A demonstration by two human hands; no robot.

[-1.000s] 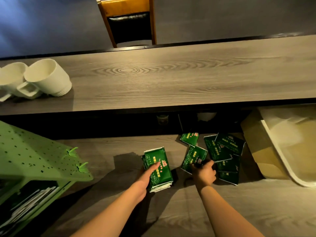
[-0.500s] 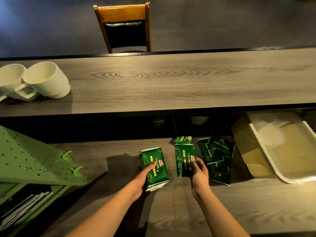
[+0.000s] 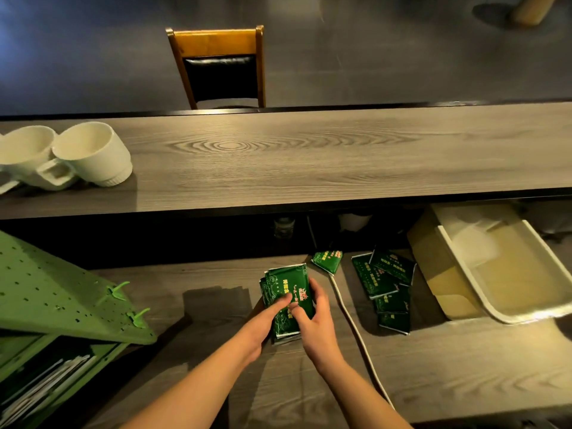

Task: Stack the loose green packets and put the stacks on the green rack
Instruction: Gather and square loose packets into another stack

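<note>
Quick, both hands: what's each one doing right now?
Left hand: fingers straight, pressing on the packet stack.
Right hand: curled round the stack's right edge, holding it.

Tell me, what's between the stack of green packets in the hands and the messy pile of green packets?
In the head view, a white cord crosses the grey wooden counter between the held stack and the loose pile.
</note>
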